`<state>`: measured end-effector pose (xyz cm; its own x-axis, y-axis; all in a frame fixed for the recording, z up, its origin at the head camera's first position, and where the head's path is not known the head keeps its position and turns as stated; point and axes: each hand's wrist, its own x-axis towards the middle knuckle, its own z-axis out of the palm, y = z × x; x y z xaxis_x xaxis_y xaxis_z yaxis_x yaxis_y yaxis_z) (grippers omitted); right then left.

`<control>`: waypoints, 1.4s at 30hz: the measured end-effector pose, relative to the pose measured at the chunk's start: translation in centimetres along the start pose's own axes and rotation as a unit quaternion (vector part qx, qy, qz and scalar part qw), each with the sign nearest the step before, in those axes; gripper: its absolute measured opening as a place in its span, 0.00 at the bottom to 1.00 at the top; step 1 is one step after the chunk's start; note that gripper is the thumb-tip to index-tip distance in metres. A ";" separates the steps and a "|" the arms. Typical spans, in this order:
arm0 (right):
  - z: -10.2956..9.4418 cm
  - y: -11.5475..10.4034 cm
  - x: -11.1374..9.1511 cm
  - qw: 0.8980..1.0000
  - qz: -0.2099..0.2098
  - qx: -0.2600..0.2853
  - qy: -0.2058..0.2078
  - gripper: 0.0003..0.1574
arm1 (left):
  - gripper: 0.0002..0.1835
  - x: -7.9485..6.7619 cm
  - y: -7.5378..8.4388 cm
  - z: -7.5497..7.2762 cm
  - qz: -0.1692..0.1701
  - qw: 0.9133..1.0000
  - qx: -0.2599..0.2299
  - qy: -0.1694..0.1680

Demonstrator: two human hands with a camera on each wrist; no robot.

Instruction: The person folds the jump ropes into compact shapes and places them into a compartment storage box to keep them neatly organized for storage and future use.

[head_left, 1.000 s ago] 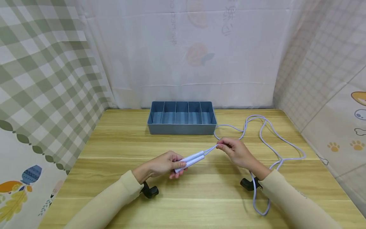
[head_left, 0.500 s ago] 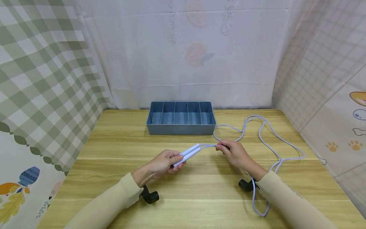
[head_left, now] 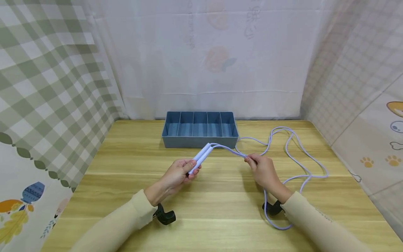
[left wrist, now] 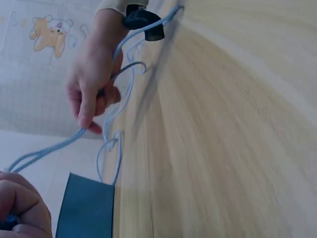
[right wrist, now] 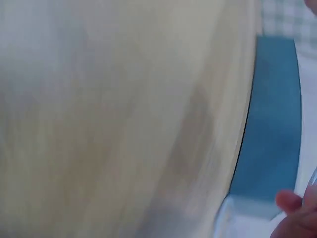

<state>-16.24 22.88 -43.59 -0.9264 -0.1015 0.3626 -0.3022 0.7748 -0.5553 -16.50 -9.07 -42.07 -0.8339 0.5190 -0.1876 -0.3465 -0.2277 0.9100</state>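
A jump rope with two pale lavender handles and a thin cord is in both hands. My left hand grips the paired handles, which lie side by side and tilt up to the right. From their ends two strands arch over to my right hand, which pinches them between thumb and fingers. Beyond that hand the cord spreads in loose loops on the table. In the left wrist view the right hand shows with the doubled cord running from it; the right wrist view catches only some fingertips.
A blue-grey box with several compartments stands at the back middle of the wooden table. A white cloth hangs behind it, and a checked green cloth is at the left. Both wrists carry black cameras.
My left hand has moved slightly up and left, tipping the handles more upright. My right hand has shifted slightly right along the cord, and the strand between the hands is longer. Loops near the right forearm moved.
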 end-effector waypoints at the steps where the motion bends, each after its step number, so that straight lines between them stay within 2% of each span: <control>1: 0.3 -0.4 -0.3 1.000 -0.022 -0.022 0.007 0.10 | 0.17 0.1 0.0 0.2 -0.001 1.000 -0.006 0.007; 3: 0.8 -1.3 -0.9 0.994 -0.076 -0.080 0.007 0.09 | 0.17 0.2 0.0 0.7 0.001 1.000 -0.017 0.023; 5: 1.2 -2.2 -1.5 0.978 -0.143 -0.154 -0.005 0.08 | 0.16 0.4 0.0 1.1 0.006 0.999 -0.016 0.037; 8: 1.6 -3.4 -2.1 0.936 -0.238 -0.255 -0.039 0.10 | 0.16 0.8 0.0 1.6 0.013 0.998 0.006 0.053; 10: 1.9 -4.1 -2.2 0.906 -0.294 -0.299 -0.057 0.12 | 0.17 1.0 -0.1 1.9 0.013 0.998 0.027 0.060; 12: 2.3 -4.5 -2.2 0.882 -0.335 -0.324 -0.071 0.11 | 0.18 1.2 -0.3 2.3 0.013 0.996 0.056 0.064; 16: 2.9 -5.0 -2.1 0.864 -0.395 -0.304 -0.078 0.09 | 0.18 1.4 -0.6 2.5 0.024 0.990 0.118 0.072; 19: 2.9 -5.1 -1.7 0.854 -0.449 -0.256 -0.058 0.06 | 0.17 1.5 -0.8 2.5 0.032 0.982 0.176 0.067; 21: 2.8 -5.1 -1.3 0.845 -0.487 -0.220 -0.037 0.03 | 0.16 1.5 -0.9 2.4 0.037 0.971 0.230 0.059; 23: 2.6 -5.2 -0.7 0.837 -0.515 -0.183 -0.014 0.02 | 0.16 1.5 -1.0 2.4 0.049 0.951 0.302 0.048; 26: 2.1 -5.4 0.1 0.833 -0.537 -0.135 0.001 0.07 | 0.15 1.3 -1.3 2.4 0.076 0.915 0.396 0.025; 28: 1.8 -5.5 0.4 0.836 -0.537 -0.113 -0.001 0.09 | 0.15 1.3 -1.4 2.5 0.094 0.893 0.441 0.006; 30: 1.5 -5.5 0.7 0.843 -0.530 -0.097 -0.006 0.09 | 0.15 1.2 -1.5 2.6 0.106 0.879 0.465 -0.011; 32: 1.3 -5.5 0.9 0.852 -0.517 -0.084 -0.010 0.09 | 0.14 1.3 -1.5 2.7 0.113 0.870 0.480 -0.022; 34: 1.2 -5.5 1.0 0.863 -0.500 -0.070 -0.014 0.07 | 0.15 1.4 -1.5 2.5 0.114 0.866 0.486 -0.033; 36: 1.1 -5.5 1.1 0.873 -0.485 -0.053 -0.021 0.07 | 0.16 1.5 -1.5 2.3 0.110 0.867 0.484 -0.049; 42: 1.1 -6.0 1.8 0.901 -0.430 0.028 -0.058 0.08 | 0.20 1.8 -1.2 1.4 0.076 0.884 0.440 -0.140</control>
<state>-16.32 17.43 -40.43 -0.3605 -0.7155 0.5984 -0.9270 0.3459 -0.1449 -16.96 -6.70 -42.97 -0.6607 0.7488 -0.0527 0.3312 0.3538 0.8747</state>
